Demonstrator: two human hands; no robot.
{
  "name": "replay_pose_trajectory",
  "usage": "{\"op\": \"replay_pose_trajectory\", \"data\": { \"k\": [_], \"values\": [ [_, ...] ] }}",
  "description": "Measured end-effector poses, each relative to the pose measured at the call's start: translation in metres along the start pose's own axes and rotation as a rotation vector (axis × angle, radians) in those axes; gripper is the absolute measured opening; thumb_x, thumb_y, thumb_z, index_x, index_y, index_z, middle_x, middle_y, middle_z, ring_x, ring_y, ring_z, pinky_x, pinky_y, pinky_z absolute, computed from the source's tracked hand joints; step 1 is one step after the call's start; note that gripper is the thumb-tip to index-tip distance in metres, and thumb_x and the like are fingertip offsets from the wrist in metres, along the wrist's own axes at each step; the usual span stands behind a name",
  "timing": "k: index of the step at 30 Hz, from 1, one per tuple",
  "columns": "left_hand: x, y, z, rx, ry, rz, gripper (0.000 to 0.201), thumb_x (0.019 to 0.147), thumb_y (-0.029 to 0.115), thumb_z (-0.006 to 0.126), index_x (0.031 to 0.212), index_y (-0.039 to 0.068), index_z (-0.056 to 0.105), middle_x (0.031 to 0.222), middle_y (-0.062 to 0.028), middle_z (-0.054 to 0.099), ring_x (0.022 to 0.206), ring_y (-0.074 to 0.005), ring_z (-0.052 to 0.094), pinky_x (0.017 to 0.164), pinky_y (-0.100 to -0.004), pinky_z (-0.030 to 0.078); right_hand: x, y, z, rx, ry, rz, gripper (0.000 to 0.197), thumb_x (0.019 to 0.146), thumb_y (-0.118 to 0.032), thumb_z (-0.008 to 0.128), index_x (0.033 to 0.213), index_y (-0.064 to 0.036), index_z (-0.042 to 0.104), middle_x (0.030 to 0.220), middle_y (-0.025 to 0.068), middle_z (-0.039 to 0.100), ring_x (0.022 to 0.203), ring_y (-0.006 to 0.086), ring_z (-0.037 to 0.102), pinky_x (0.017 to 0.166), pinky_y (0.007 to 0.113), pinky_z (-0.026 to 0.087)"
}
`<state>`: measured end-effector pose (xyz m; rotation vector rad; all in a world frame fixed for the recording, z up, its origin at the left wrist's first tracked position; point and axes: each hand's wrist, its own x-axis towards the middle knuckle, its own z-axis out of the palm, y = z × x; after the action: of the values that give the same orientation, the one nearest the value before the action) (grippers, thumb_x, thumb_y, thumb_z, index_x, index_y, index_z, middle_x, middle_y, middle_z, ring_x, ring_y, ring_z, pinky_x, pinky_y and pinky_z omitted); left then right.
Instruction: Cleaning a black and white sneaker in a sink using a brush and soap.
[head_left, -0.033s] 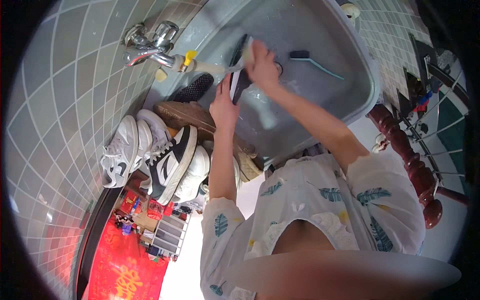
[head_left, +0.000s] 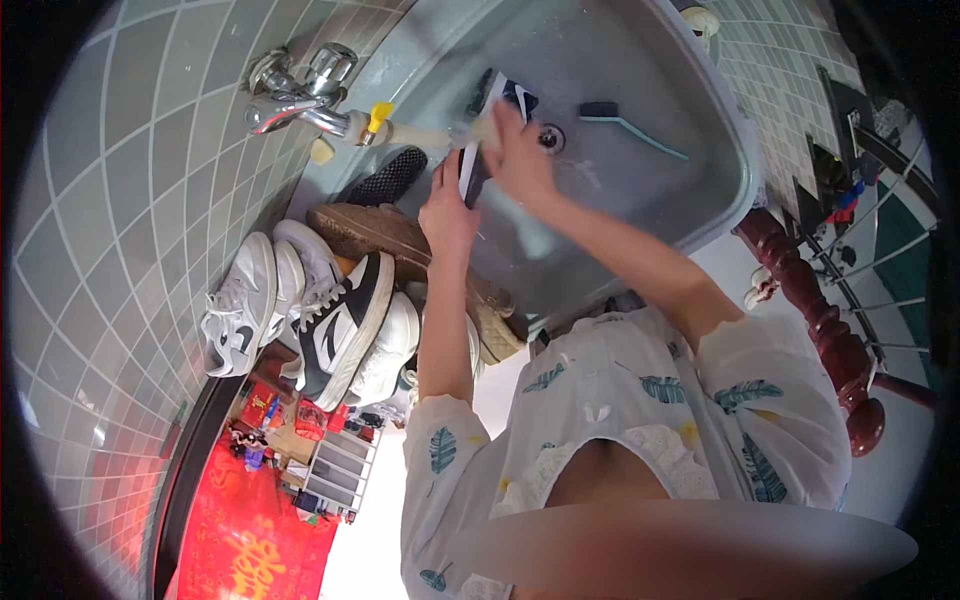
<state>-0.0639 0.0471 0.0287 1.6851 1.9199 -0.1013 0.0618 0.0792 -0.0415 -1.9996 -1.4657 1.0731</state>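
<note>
Over the grey sink (head_left: 745, 175), my left hand (head_left: 447, 220) grips the near end of a black shoe with a white sole edge (head_left: 467, 172). The shoe's far end has white stripes on black. My right hand (head_left: 522, 165) is closed against the shoe's middle, its fingers smeared by motion. A pale yellowish thing (head_left: 485, 130) shows blurred at its fingertips; its kind cannot be made out. Beside it, the tap (head_left: 290, 108) has a pale hose end (head_left: 410, 135) with a yellow clip, pointing at the shoe.
A brush with a teal handle (head_left: 640, 135) lies in the sink, right of the drain (head_left: 550, 139). Along the left rim stand a dark mesh insole (head_left: 388, 177), a brown shoe (head_left: 370, 230) and several white and black sneakers (head_left: 345, 320). A dark red turned post (head_left: 800, 290) stands at right.
My right hand has slid a little toward me and left along the shoe, uncovering its striped far end and the drain. My left hand keeps its grip.
</note>
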Motion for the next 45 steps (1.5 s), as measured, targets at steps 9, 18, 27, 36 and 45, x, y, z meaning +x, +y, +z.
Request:
{"op": "replay_pose_trajectory", "data": {
  "k": [9, 18, 27, 36, 45],
  "values": [
    [0.004, -0.001, -0.001, 0.066, -0.004, -0.048, 0.082, 0.062, 0.009, 0.074, 0.134, 0.015, 0.035, 0.125, -0.0126, 0.052, 0.098, -0.0358, 0.059, 0.075, -0.0455, 0.051, -0.042, -0.028, -0.017, 0.186, -0.089, -0.014, 0.065, 0.08, -0.019, 0.059, 0.137, -0.0129, 0.03, 0.121, 0.0285, 0.045, 0.099, 0.0471, 0.051, 0.081, 0.049, 0.046],
    [0.002, 0.015, -0.005, 0.114, -0.011, -0.038, 0.083, 0.065, 0.011, 0.073, 0.136, 0.015, 0.03, 0.126, -0.0131, 0.05, 0.096, -0.035, 0.061, 0.075, -0.0456, 0.052, -0.028, -0.012, -0.005, 0.1, -0.017, -0.041, 0.07, 0.08, -0.023, 0.062, 0.14, -0.0167, 0.027, 0.111, 0.0298, 0.046, 0.085, 0.0476, 0.056, 0.072, 0.051, 0.049],
    [-0.015, -0.013, 0.021, 0.017, -0.024, -0.081, 0.089, 0.063, 0.008, 0.074, 0.138, 0.016, 0.028, 0.125, -0.0153, 0.052, 0.101, -0.037, 0.058, 0.08, -0.0443, 0.05, 0.063, 0.055, -0.004, 0.031, 0.03, 0.098, 0.064, 0.08, -0.026, 0.06, 0.136, -0.0108, 0.034, 0.126, 0.0154, 0.049, 0.103, 0.0459, 0.051, 0.088, 0.049, 0.045],
    [0.063, -0.016, 0.09, -0.041, 0.114, 0.113, 0.087, 0.069, 0.023, 0.075, 0.138, 0.006, 0.025, 0.13, -0.0229, 0.044, 0.114, -0.038, 0.049, 0.091, -0.0441, 0.044, 0.035, 0.074, 0.021, 0.199, -0.196, 0.22, 0.07, 0.08, -0.03, 0.062, 0.141, -0.0155, 0.03, 0.129, 0.0178, 0.048, 0.11, 0.0475, 0.048, 0.092, 0.046, 0.042],
    [0.119, 0.003, 0.092, 0.083, -0.033, -0.036, 0.084, 0.071, 0.041, 0.07, 0.139, 0.016, 0.028, 0.125, -0.021, 0.046, 0.106, -0.0405, 0.053, 0.088, -0.0474, 0.046, 0.06, 0.042, 0.019, 0.009, 0.07, 0.06, 0.065, 0.076, -0.016, 0.062, 0.134, -0.0045, 0.035, 0.127, 0.0177, 0.047, 0.109, 0.0437, 0.045, 0.088, 0.047, 0.045]
  ]
}}
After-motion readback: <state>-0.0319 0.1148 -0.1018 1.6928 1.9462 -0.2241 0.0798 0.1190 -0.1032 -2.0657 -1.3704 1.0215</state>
